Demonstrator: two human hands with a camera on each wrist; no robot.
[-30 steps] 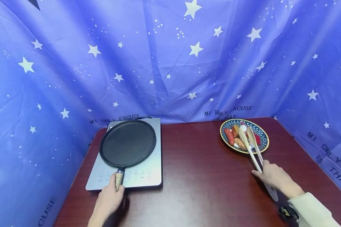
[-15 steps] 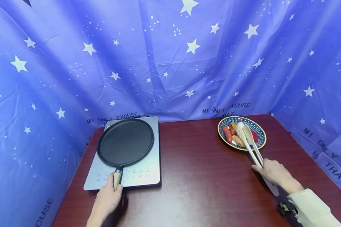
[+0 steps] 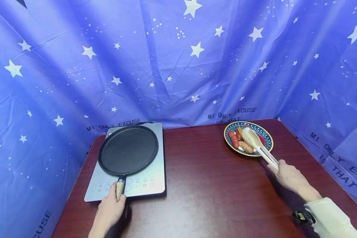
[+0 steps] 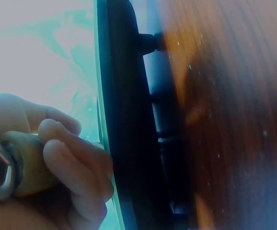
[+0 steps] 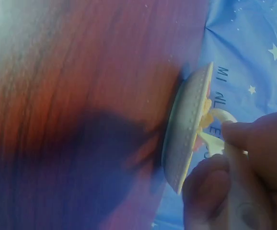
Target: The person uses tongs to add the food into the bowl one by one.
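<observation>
My left hand (image 3: 109, 209) grips the wooden handle (image 3: 119, 190) of a flat black frying pan (image 3: 128, 150), which rests on a silver induction cooktop (image 3: 150, 177). In the left wrist view, fingers curl round that handle, whose end carries a metal ring (image 4: 4, 179). My right hand (image 3: 293, 178) holds pale tongs (image 3: 266, 155), their tips over the food on a blue patterned plate (image 3: 267, 147). On the plate lie red sausages (image 3: 233, 140), a brown breaded piece (image 3: 245, 146) and something red. The tongs' heads hide part of the food, so whether they pinch a piece I cannot tell.
Both the cooktop and the plate stand on a dark red wooden table (image 3: 196, 165), at its left and far right. A blue star-printed curtain (image 3: 166, 66) surrounds the back and sides. A black device (image 3: 303, 217) sits at the right wrist.
The tongs' heads have drawn together over the plate, and the white round piece seen between them is now hidden. My left hand still holds the pan handle. The view has shifted slightly.
</observation>
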